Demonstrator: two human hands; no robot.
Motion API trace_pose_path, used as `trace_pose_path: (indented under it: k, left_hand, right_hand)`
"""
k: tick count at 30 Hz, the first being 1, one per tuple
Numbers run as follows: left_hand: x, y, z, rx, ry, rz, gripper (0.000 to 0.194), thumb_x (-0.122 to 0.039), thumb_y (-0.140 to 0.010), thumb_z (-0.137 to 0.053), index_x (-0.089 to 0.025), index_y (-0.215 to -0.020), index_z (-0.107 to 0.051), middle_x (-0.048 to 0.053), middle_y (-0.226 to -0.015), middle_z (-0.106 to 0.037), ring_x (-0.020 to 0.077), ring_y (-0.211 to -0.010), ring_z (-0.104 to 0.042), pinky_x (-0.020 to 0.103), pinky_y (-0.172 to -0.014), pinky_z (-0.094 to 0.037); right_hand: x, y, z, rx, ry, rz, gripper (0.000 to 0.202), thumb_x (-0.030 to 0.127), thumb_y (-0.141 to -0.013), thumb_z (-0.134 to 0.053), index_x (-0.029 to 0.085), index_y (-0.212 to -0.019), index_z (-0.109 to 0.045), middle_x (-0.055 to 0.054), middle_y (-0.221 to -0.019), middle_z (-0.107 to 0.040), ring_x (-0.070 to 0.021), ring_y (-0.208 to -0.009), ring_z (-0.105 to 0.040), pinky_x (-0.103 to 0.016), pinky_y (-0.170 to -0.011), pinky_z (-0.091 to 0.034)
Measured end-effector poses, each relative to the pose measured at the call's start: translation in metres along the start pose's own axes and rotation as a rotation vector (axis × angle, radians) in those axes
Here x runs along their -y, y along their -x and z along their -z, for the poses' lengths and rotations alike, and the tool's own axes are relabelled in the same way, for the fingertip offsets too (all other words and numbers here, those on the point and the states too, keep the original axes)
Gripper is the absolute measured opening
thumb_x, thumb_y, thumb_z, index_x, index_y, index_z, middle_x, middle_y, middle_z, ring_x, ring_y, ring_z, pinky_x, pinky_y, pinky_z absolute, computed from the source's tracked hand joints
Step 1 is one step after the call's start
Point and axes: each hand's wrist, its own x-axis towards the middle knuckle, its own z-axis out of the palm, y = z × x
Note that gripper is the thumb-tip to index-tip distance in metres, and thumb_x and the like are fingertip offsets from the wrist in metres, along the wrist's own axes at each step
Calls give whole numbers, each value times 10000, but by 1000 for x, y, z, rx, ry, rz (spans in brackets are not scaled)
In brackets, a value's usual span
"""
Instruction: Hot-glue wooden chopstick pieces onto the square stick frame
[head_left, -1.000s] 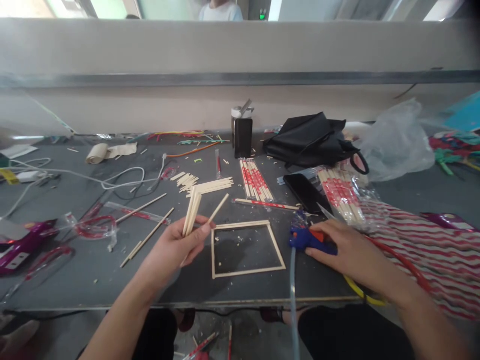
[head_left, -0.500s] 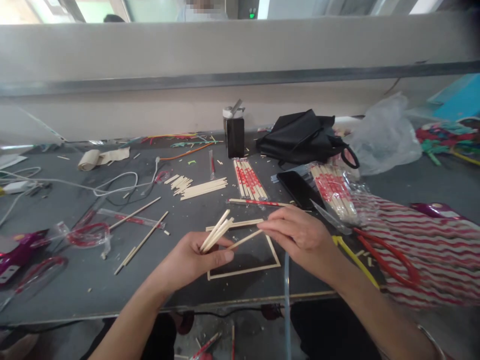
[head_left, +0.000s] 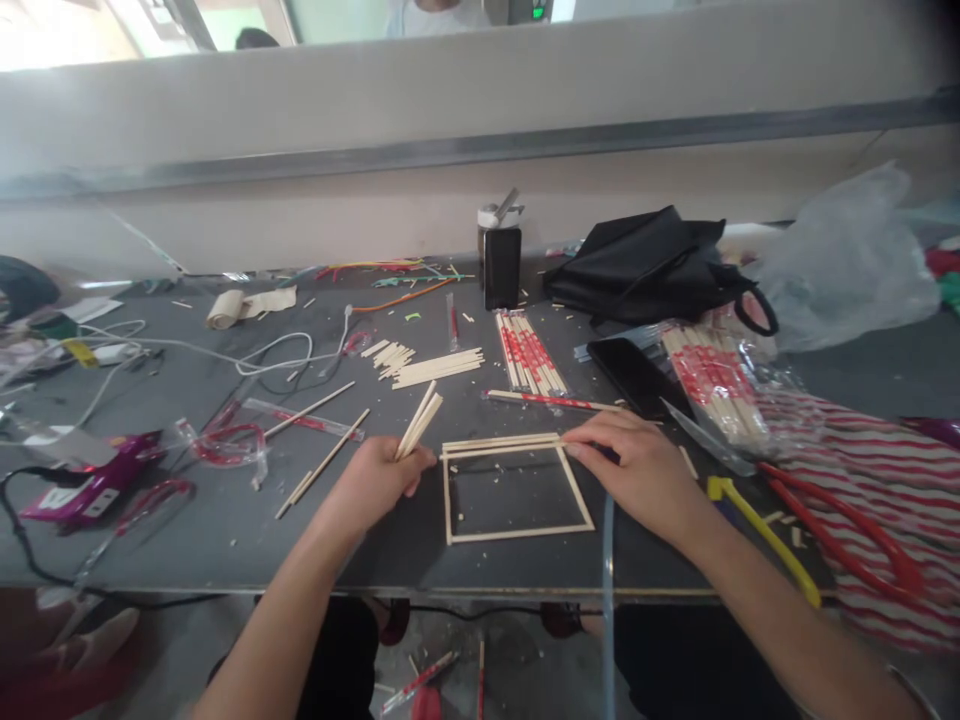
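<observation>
Several short pale wooden sticks (head_left: 420, 420) stand up in my left hand (head_left: 379, 482), its fingers closed round them. To the right of that hand, a rectangular frame of thin sticks (head_left: 517, 533) lies flat on the dark table. A further stick lies along the frame's far side. My right hand (head_left: 637, 465) is at the frame's far right corner, thumb and forefinger close together at the stick ends; whether they pinch anything is too small to tell.
Cut sticks (head_left: 439, 368), red-wrapped chopsticks (head_left: 529, 355), a black bottle (head_left: 501, 260) and a black bag (head_left: 637, 265) lie beyond. Scissors (head_left: 840, 530), a phone (head_left: 630, 375) and a yellow tool (head_left: 772, 540) are right. A purple glue gun (head_left: 97, 480) is left.
The view has shifted left. My hands have moved apart; the slanting stick between them is no longer there. My left hand has moved off the frame, still holding its sticks.
</observation>
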Motion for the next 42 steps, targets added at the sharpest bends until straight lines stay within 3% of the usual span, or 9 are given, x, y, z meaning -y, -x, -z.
trace_pose_path:
  k: [10,21,30,37,42]
  left_hand:
    - [-3,-1,-8,-17,-87,-32,452,-565,-772,-519,-177,-539,-520,-60,-426,-354,86,-388,-311,228,-423,-216]
    - [0,-2,-9,-18,-99,-47,439,-572,-768,-512,-158,-695,-636,-59,-448,-375,105,-412,-330,233,-423,-228]
    - [-5,-1,-12,-53,-150,-48,439,-513,-777,-527,-200,-508,-379,-66,-440,-302,86,-424,-273,232,-441,-185]
    - [3,-10,-17,-104,-203,-125,294,-443,-756,-543,-172,-674,-623,-42,-518,-432,109,-495,-351,224,-474,-219]
    - [1,-12,-17,-131,-234,-123,326,-463,-735,-555,-161,-661,-653,-31,-520,-457,119,-510,-375,227,-480,-230]
  right_hand:
    - [-2,2,-1,18,108,-27,153,219,-860,-574,232,-816,-720,-18,-829,-726,-221,-829,-635,-356,-772,-452]
    - [-1,2,-6,15,178,-5,169,245,-884,-577,257,-838,-739,-12,-827,-726,-212,-814,-622,-348,-744,-399]
    - [4,2,-9,-7,285,-13,140,259,-877,-616,252,-841,-751,-10,-799,-725,-224,-812,-605,-357,-723,-357]
    - [10,2,-9,-4,316,-92,144,256,-877,-614,241,-827,-748,-19,-804,-730,-224,-819,-606,-355,-758,-358]
    - [12,2,-9,-8,358,-139,156,279,-874,-622,244,-774,-736,-7,-775,-721,-210,-803,-593,-339,-750,-342]
